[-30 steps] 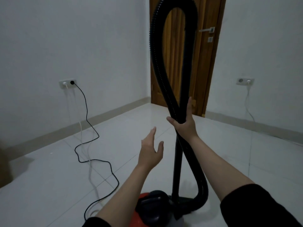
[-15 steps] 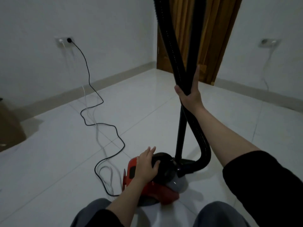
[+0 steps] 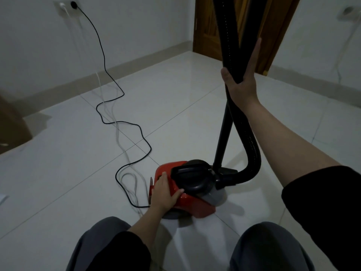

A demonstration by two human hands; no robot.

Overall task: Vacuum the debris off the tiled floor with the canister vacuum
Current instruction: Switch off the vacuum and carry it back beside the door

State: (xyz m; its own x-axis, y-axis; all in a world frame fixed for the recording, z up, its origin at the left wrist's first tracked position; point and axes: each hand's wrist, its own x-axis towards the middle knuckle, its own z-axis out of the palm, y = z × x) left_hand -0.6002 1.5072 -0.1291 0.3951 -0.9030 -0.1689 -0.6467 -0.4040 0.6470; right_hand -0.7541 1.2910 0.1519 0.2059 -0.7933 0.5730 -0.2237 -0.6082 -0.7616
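A red and black canister vacuum (image 3: 192, 189) sits on the white tiled floor (image 3: 175, 106), just in front of the person's two knees in grey trousers, which fill the lower edge of the view. The left hand (image 3: 165, 193) lies flat on the red rear part of the canister, fingers spread and pressing against the shell beside the black handle, with no grip closed around anything. The right hand (image 3: 241, 83) is raised well above the canister and wraps around both the rigid black wand (image 3: 222, 137) and the ribbed black hose (image 3: 252, 153) where the two cross, holding them together with the thumb on the left side and the fingers stretched up along the right. Below that grip the wand runs straight down to the front of the canister, while the hose curves out to the right and loops back into the vacuum's front port. A black power cord (image 3: 121, 122) snakes across the tiles from the back of the canister to a wall socket (image 3: 67, 5) at the upper left, and a thin white cable (image 3: 117, 133) lies alongside it. A wooden door (image 3: 207, 32) stands in the far corner behind the hose, a second socket (image 3: 348, 12) sits on the right wall, and a brown cardboard box (image 3: 11, 126) shows at the left edge. No debris can be made out on the tiles in this dim light.
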